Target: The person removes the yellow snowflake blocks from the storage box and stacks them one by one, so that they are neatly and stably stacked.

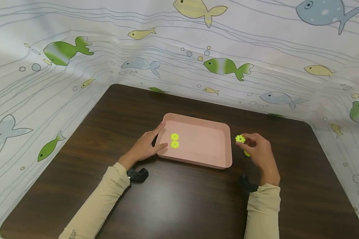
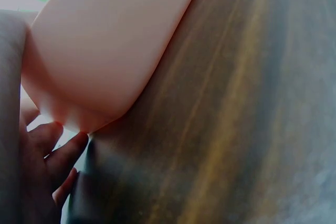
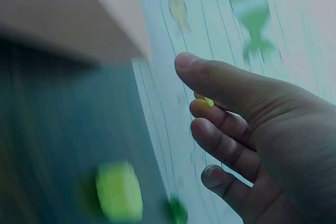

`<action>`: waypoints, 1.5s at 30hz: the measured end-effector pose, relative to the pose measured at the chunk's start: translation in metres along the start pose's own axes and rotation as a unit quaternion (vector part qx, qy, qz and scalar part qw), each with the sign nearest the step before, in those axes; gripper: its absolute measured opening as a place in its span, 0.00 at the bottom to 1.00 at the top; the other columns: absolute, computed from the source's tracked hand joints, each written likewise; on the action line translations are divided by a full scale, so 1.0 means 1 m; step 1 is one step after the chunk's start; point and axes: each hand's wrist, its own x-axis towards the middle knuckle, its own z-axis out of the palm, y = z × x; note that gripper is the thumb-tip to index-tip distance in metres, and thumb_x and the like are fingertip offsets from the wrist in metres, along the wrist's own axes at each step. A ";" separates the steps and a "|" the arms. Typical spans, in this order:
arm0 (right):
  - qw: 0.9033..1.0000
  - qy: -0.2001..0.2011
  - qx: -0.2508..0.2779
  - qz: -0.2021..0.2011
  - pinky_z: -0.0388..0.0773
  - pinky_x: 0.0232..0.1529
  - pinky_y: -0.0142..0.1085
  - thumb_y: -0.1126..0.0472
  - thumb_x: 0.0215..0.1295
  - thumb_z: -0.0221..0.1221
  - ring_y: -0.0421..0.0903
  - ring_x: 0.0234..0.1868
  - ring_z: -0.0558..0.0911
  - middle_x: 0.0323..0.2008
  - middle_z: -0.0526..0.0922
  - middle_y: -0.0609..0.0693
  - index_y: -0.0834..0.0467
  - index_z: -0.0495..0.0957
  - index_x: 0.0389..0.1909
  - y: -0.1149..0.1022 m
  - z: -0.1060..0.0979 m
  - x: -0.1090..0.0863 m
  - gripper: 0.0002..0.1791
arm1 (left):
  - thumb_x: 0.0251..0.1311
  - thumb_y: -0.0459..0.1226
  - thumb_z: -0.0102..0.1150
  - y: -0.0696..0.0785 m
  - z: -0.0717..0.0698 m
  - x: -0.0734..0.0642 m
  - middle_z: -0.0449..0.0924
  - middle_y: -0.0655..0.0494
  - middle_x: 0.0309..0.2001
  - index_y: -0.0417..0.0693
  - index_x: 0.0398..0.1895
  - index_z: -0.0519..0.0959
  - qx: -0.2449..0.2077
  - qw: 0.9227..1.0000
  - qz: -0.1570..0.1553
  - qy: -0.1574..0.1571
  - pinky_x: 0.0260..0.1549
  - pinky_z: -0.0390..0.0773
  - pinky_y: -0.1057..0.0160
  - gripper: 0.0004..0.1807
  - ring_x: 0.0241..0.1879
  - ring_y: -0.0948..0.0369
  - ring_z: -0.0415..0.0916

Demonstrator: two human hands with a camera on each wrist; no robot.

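A shallow pink tray (image 1: 200,141) lies on the dark table. At its left side my left hand (image 1: 145,145) holds the edge, the thumb over the rim and the other fingers along the outer wall. In the left wrist view those fingertips (image 2: 73,142) meet the tray's outer side (image 2: 105,40). Two yellow flower-shaped discs (image 1: 175,140) lie inside the tray near its left end. Just beyond the right rim, my right hand (image 1: 258,149) pinches another yellow flower-shaped disc (image 1: 240,138) between thumb and fingers. Below that hand a further yellow disc (image 1: 246,153) is partly hidden.
A brown wood-grain table (image 1: 179,199) with rounded corners carries the tray. White fish-print curtains (image 1: 173,59) rise along its back and sides. Dark straps (image 1: 138,175) sit at both wrists, below light sleeves (image 1: 95,202).
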 end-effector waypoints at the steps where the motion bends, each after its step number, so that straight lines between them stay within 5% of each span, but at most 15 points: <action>1: 1.000 0.005 -0.003 0.011 0.75 0.36 0.38 0.59 0.67 0.70 0.53 0.39 0.77 0.40 0.81 0.61 0.67 0.83 0.56 0.007 -0.005 -0.004 0.21 | 0.70 0.51 0.60 0.000 0.000 0.000 0.46 0.52 0.83 0.52 0.85 0.48 0.000 1.000 0.001 0.001 0.74 0.50 0.37 0.48 0.76 0.45 0.60; 12: 0.994 -0.033 0.003 0.109 0.76 0.42 0.45 0.47 0.69 0.68 0.59 0.47 0.80 0.48 0.83 0.67 0.68 0.81 0.60 0.059 -0.017 -0.025 0.30 | 0.70 0.52 0.59 0.000 -0.001 -0.001 0.46 0.52 0.83 0.54 0.85 0.47 -0.001 1.000 -0.003 0.000 0.74 0.50 0.36 0.47 0.76 0.44 0.60; 27: 0.994 -0.049 0.003 0.099 0.75 0.40 0.41 0.48 0.70 0.67 0.58 0.46 0.79 0.50 0.83 0.66 0.66 0.82 0.59 0.060 -0.009 -0.021 0.28 | 0.70 0.52 0.59 0.000 0.000 0.000 0.47 0.52 0.83 0.53 0.85 0.48 0.004 1.000 -0.001 -0.001 0.73 0.51 0.36 0.47 0.76 0.44 0.60; 36: 0.993 -0.058 0.016 0.105 0.77 0.46 0.49 0.48 0.71 0.66 0.61 0.49 0.79 0.53 0.81 0.68 0.67 0.80 0.61 0.062 -0.008 -0.022 0.29 | 0.70 0.52 0.59 -0.001 0.000 0.001 0.47 0.52 0.83 0.54 0.85 0.48 0.005 1.000 0.001 0.000 0.73 0.51 0.35 0.47 0.76 0.43 0.60; 45: 0.993 -0.058 0.019 0.105 0.76 0.42 0.42 0.47 0.71 0.66 0.60 0.47 0.80 0.51 0.82 0.66 0.66 0.80 0.61 0.062 -0.007 -0.022 0.29 | 0.70 0.53 0.59 0.000 0.000 0.001 0.46 0.54 0.83 0.55 0.85 0.48 0.010 1.000 -0.012 -0.001 0.72 0.53 0.33 0.47 0.76 0.40 0.58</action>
